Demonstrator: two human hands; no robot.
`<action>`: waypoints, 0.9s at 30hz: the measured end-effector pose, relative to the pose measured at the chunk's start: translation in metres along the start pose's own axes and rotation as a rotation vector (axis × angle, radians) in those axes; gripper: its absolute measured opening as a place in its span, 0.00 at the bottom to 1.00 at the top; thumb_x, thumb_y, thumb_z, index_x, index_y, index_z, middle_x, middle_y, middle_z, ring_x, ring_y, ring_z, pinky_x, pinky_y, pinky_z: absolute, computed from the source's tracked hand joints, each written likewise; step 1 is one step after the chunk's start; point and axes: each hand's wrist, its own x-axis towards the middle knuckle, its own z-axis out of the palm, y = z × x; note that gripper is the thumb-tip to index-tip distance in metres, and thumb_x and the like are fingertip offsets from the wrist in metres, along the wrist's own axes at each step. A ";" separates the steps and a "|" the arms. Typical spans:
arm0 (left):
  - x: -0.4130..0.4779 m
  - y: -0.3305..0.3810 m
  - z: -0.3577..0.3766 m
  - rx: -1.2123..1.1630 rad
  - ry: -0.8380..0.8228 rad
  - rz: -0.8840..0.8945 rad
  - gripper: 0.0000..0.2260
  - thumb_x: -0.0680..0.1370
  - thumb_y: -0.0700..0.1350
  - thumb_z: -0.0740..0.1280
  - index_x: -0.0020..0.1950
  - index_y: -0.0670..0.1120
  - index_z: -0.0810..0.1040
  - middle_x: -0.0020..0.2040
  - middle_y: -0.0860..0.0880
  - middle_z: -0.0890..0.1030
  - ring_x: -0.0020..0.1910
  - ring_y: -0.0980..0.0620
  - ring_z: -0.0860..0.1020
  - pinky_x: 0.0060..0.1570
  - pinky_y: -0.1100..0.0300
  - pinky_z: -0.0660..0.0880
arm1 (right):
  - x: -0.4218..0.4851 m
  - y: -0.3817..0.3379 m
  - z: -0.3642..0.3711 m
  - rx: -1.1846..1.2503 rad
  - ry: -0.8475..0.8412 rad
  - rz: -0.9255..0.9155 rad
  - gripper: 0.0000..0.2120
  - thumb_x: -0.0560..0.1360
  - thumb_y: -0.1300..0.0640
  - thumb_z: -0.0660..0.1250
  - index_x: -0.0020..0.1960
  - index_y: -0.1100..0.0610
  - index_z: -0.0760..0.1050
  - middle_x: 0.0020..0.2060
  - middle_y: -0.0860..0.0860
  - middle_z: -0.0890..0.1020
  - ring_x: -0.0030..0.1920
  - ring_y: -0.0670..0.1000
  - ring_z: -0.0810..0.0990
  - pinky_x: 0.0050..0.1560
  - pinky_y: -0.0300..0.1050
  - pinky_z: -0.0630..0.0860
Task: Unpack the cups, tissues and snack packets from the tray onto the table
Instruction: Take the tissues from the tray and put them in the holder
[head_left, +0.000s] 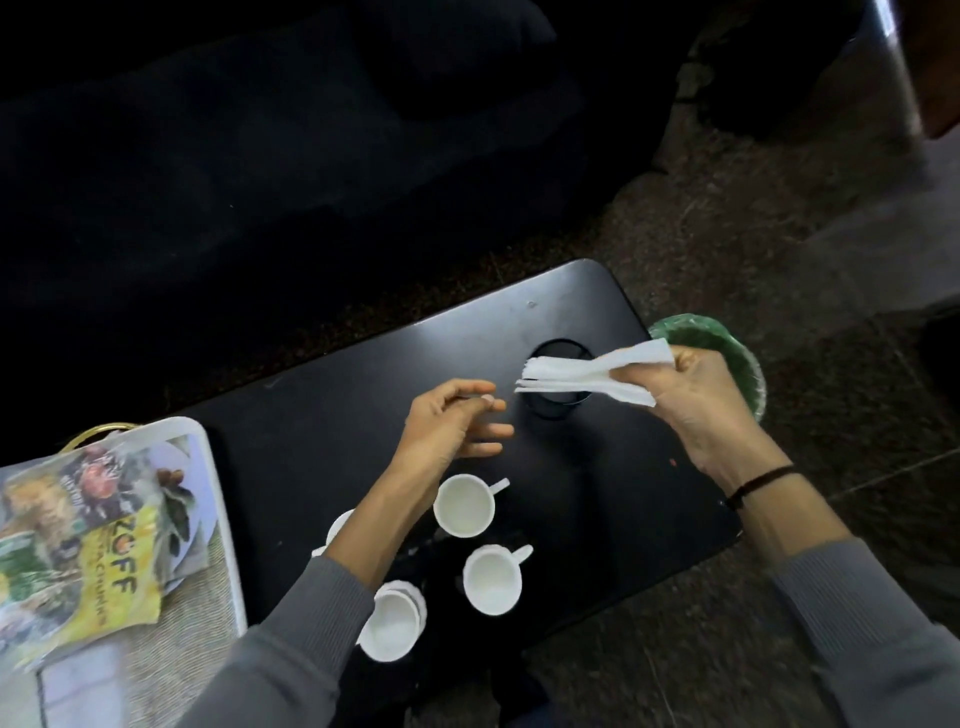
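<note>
Item: tissues (582, 375), a folded white stack. My right grip (691, 395) is clenched on one end of the stack. Long axis runs from that grip out toward my left grip (457, 421), roughly level; the free end fans apart into separate layers.

Key relation: the free end hangs directly over a dark round holder (558, 382) standing on the surface (322, 395), just below and ahead of my right grip. The holder's mouth faces up; the stack lies crosswise above it. Judgement: to go in, the stack would need tipping end-down. Whether the holder has anything in it I cannot tell; it is dark and partly covered.

My left grip: released, fingers loosely curled, holding nothing, just beside the fanned end. It is the nearer hand to that end and could steady it.

Cups (464, 506): four white, handled, upright and apparently empty, on the surface below both grips; one is partly hidden under my left forearm.

Tray (223, 519): white, well to the left of my left grip. Contents: snack packets (98, 551), not yet unpacked.

Green bowl (727, 353): behind my right grip; contents not visible.
</note>
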 end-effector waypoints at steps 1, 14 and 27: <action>0.001 -0.001 0.002 0.010 -0.003 -0.006 0.07 0.81 0.37 0.67 0.58 0.42 0.81 0.50 0.43 0.87 0.40 0.46 0.88 0.34 0.58 0.83 | 0.005 -0.001 -0.004 -0.081 0.030 -0.025 0.05 0.71 0.60 0.76 0.44 0.53 0.88 0.40 0.51 0.89 0.46 0.53 0.87 0.50 0.49 0.82; 0.015 -0.012 0.003 0.009 0.034 -0.037 0.08 0.81 0.38 0.66 0.57 0.45 0.82 0.50 0.46 0.88 0.40 0.47 0.88 0.33 0.59 0.83 | 0.039 -0.010 0.034 -0.719 -0.027 -0.287 0.05 0.73 0.63 0.65 0.43 0.60 0.80 0.35 0.58 0.85 0.42 0.59 0.85 0.46 0.50 0.82; 0.020 -0.012 0.007 0.028 0.058 -0.048 0.07 0.81 0.39 0.66 0.57 0.45 0.81 0.50 0.46 0.88 0.41 0.46 0.87 0.31 0.59 0.81 | 0.040 -0.009 0.038 -0.750 0.002 -0.288 0.07 0.74 0.56 0.70 0.51 0.55 0.78 0.46 0.55 0.83 0.49 0.58 0.82 0.50 0.57 0.81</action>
